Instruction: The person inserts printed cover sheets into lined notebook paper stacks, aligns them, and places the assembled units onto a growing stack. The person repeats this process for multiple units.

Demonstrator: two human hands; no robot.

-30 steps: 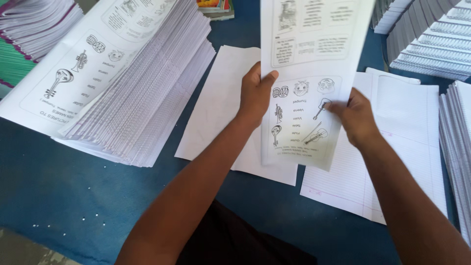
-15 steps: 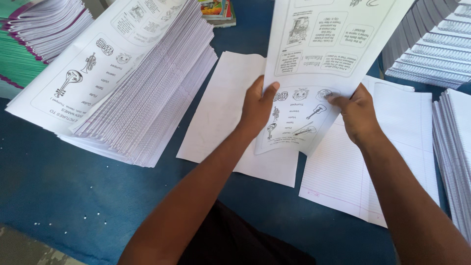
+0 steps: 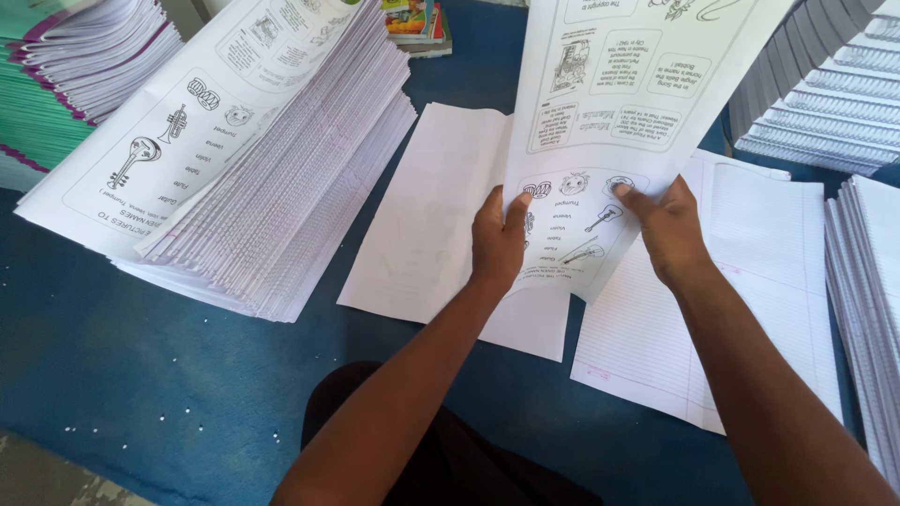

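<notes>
**2 hands lifted a printed sheet over a blue table**

2 bare hands gripped 1 printed sheet (image 3: 619, 112) by its lower edge and held it up, tilted away from the camera, above the blue table (image 3: 141, 375). The left hand (image 3: 499, 242) was clamped on the bottom left corner, thumb on the front and fingers curled behind. The right hand (image 3: 667, 230) was closed on the bottom right part, its thumb pressed flat on the printed face. The sheet showed boxes of text and small drawings of musical instruments.

Under the sheet lay a blank white sheet (image 3: 431, 215), flat on the table, and just beside it on the right a ruled sheet (image 3: 750, 309) with pink margin lines. To the left sat a tall stack of printed sheets (image 3: 253, 159), fanned at its edges, with the same instrument drawings on its top page. Behind that, at the far left, stood a pile of green and purple edged booklets (image 3: 56, 75). Grey-edged paper stacks (image 3: 834, 84) filled the top right corner, and another stack (image 3: 867, 309) ran along the right edge. A few colourful books (image 3: 417, 23) lay at the top centre.
</notes>
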